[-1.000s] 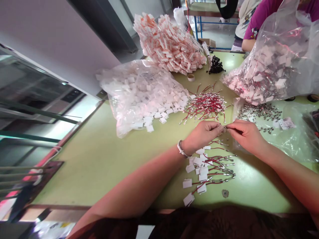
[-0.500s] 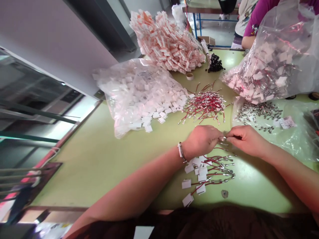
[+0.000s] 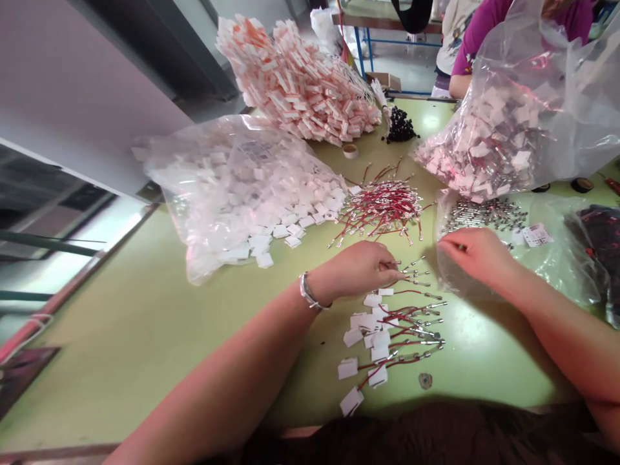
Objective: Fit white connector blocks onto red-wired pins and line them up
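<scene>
My left hand (image 3: 357,270) is closed in a pinch above the upper end of a row of red wires (image 3: 411,310). A short metal tip shows at its fingertips, but what they hold is mostly hidden. Metal wire ends (image 3: 417,279) stick out just right of those fingers. The row's wires have white plastic pieces (image 3: 380,339) at their left ends and shiny metal parts at their right ends. My right hand (image 3: 477,253), thumb and forefinger pressed together, hovers at the left part of a flat clear bag (image 3: 557,271) carrying small metal parts (image 3: 484,214); its grip is hidden.
A heap of red wires (image 3: 385,203) lies beyond my hands. To its left a clear bag (image 3: 194,213) spills white pieces. Behind are bundled pinkish-white pieces (image 3: 310,90), black-tipped bits (image 3: 401,124) and a tape roll (image 3: 349,151). A filled bag (image 3: 504,135) stands before a person in purple (image 3: 479,39).
My hands were together at a small metal piece and are now apart. The left has drawn away leftward over the row; the right is beside the flat bag. The view has shifted slightly.
</scene>
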Demonstrator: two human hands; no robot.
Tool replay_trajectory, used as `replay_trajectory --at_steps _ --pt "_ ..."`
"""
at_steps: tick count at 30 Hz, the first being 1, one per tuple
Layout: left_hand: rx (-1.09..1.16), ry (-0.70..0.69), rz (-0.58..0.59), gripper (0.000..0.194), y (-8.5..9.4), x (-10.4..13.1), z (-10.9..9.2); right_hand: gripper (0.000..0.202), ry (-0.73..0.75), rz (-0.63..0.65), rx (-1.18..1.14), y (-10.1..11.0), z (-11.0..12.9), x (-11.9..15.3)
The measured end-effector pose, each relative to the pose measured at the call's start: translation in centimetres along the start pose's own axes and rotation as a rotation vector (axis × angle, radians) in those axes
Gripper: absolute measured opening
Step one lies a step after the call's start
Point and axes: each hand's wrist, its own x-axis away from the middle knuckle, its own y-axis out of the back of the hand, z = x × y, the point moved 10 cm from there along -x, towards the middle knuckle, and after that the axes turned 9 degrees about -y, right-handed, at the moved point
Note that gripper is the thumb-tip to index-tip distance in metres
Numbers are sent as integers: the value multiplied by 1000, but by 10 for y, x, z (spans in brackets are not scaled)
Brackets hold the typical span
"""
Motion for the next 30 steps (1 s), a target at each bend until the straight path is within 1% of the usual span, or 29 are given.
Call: replay_trajectory --at_steps 2,3,5,7,9,12,14,15,17,20,22,24,27,29,30 --pt "68 49 -72 31 10 1 3 19 -150 -30 146 11 -34 -8" --pt "104 89 -127 32 16 2 7 18 -207 -23 213 13 -49 -11" --pt "209 167 -254 36 29 6 15 15 -241 29 258 5 -67 -17" --pt "347 216 -372 41 37 10 23 12 -219 73 254 -6 -74 -21" --pt "443 248 -458 40 41 13 31 11 -195 84 260 -12 -74 -24" --pt "500 278 -509 29 37 15 38 12 -210 61 268 -7 -73 -24" --pt "529 280 -483 25 28 11 37 12 -224 0 230 3 -66 -22" --pt "539 278 -455 24 22 9 34 12 -213 -33 181 8 -58 -20" --pt "538 276 -383 22 9 3 26 13 -139 -80 18 12 -34 -14" --pt "517 259 -311 21 -4 -3 12 16 17 -116 -260 8 7 -2" --pt "496 221 -292 24 -8 -6 3 17 75 -140 -349 3 24 3" --pt "478 190 -286 27 -9 -7 -1 17 102 -138 -374 -3 32 5" --pt "447 163 -288 27 -8 -6 0 17 104 -111 -403 -7 31 4" --pt "362 120 -296 28 -5 -6 -1 17 126 -80 -410 -6 31 3" --pt "285 89 -299 29 -3 -6 -3 18 144 -60 -402 -6 32 3"
